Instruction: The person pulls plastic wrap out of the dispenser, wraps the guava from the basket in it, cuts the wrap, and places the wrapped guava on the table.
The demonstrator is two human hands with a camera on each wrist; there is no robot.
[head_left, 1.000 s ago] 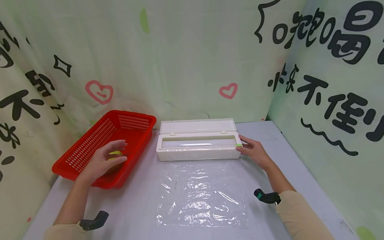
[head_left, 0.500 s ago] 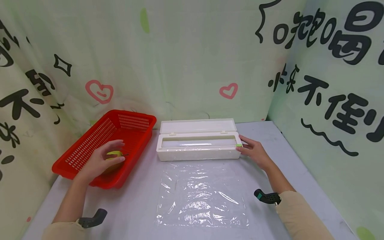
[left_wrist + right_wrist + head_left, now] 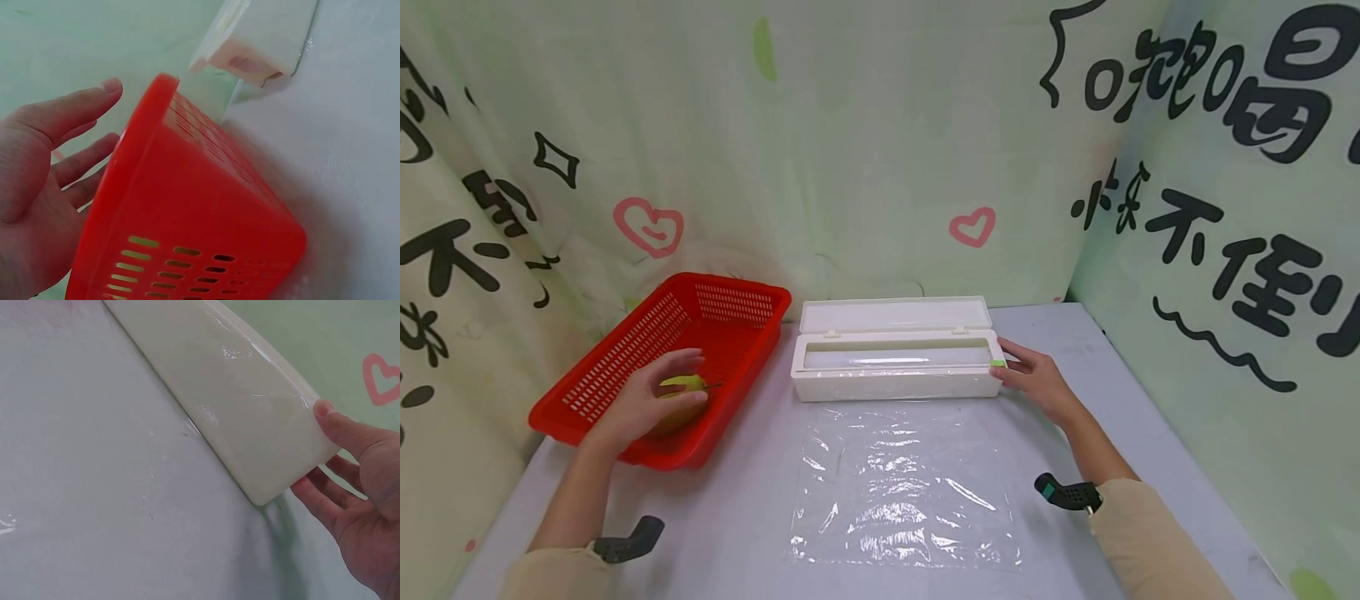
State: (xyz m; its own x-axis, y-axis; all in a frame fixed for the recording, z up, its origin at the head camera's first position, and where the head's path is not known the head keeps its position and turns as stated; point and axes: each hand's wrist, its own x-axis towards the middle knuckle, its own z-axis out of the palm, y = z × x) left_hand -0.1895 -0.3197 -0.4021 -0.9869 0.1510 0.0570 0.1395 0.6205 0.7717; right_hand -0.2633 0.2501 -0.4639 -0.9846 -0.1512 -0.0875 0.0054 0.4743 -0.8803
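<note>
The left hand is held over the near end of the red basket on the left, fingers and thumb kinda loosely spread. A pear is partly hidden behind the thumb in there; whether it's touched can't be told. Farther right, the white box is pinched at its right end by the right hand, lid flipped back. A clear plastic sheet is spread on the table, near side of the box.

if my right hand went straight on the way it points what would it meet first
The white box, whose end the right hand touches, so it would probably push that along.
</note>
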